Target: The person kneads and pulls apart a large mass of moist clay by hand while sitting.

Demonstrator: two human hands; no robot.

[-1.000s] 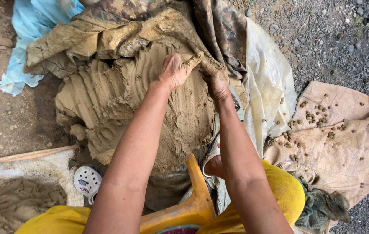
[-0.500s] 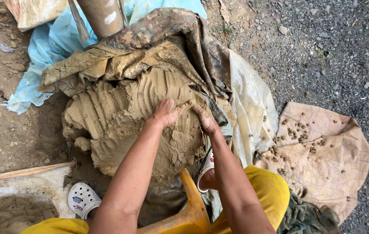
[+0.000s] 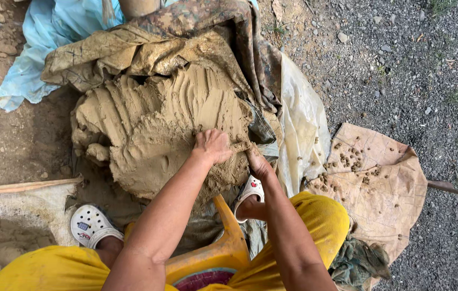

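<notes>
Pressing my left hand (image 3: 214, 146), fingers curled, into clay mound (image 3: 153, 129); right hand (image 3: 257, 161) cupping mound's near-right edge; white clog (image 3: 90, 223) below mound.

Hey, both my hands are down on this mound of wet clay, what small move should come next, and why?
Probably curl the fingers in and pull a lump loose toward you. The left hand and right hand both press into the near edge of the clay mound, whose top already shows long raked finger grooves, so the near edge looks like the part being worked free. How deep the fingers sit cannot be seen.
</notes>
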